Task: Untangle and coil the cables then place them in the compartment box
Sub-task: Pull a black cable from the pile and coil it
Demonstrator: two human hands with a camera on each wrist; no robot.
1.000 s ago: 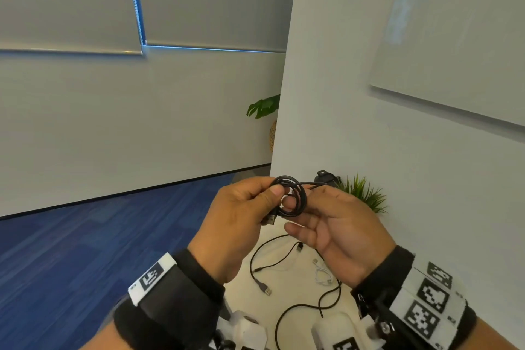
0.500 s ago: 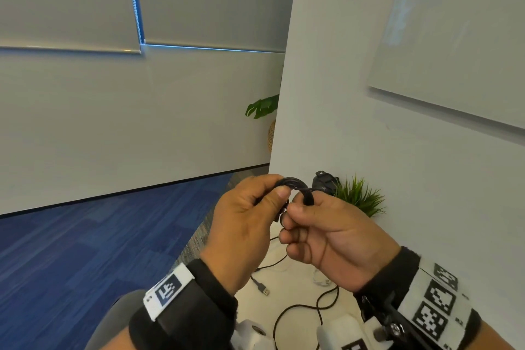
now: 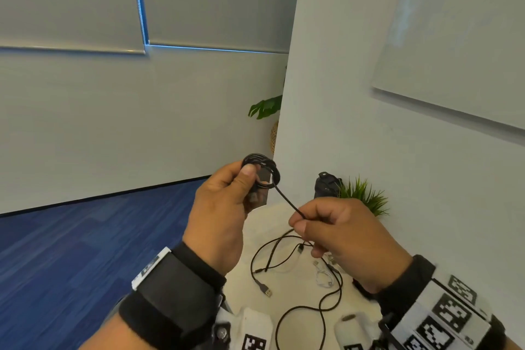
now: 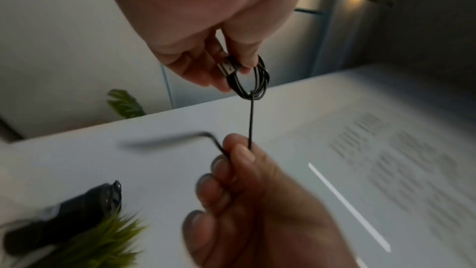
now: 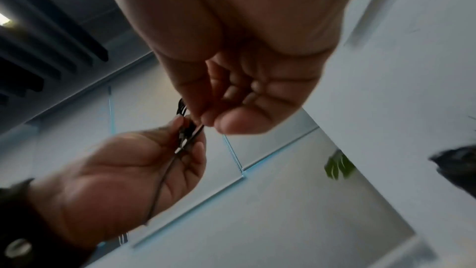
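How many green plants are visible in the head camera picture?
2. A spiky potted plant stands on the white table against the wall, beside a black device. A broad-leaved plant shows behind the wall corner, partly hidden.

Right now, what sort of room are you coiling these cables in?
Probably an office or meeting room: blue carpet floor, roller blinds drawn over the windows, and a whiteboard on the wall above the white table.

Your right hand (image 3: pixel 338 236) pulls away to the right of your left hand (image 3: pixel 221 207), drawing a straight tail out from the black coiled cable (image 3: pixel 262 169).
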